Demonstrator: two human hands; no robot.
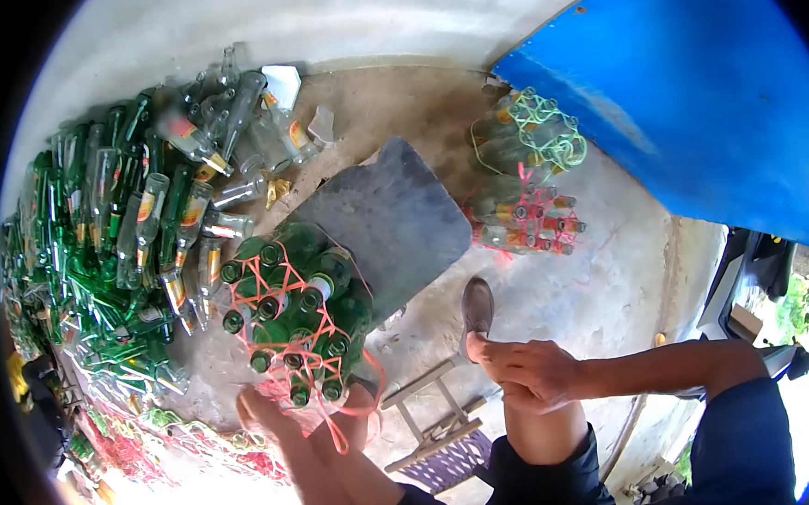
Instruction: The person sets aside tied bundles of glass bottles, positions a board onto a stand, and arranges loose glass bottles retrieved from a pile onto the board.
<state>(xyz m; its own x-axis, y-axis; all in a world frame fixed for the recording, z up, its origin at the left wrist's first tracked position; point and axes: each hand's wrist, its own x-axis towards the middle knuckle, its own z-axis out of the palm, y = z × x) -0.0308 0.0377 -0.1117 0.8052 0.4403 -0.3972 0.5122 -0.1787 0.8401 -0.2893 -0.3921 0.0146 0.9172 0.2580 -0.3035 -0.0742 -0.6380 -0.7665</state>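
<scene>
A bundle of green bottles [287, 306] stands upright on the floor, netted in pinkish-red twine [335, 396] round the necks. Just below its lower left edge is my left hand [264, 415], close to the twine; glare blurs its fingers, and their grip cannot be made out. My right hand [534, 374] is above my bent knee at the lower centre, well away from the bundle. Its fingers are curled together, and whatever they may hold is hidden. A dark flat slab [394, 225] lies directly behind the bundle.
Loose green and clear bottles [96, 206] are heaped along the left wall. Two more netted groups, one in green twine [545, 128] and one in pink twine [537, 217], sit beside a blue panel [691, 87]. A low woven seat [449, 458] is between my legs.
</scene>
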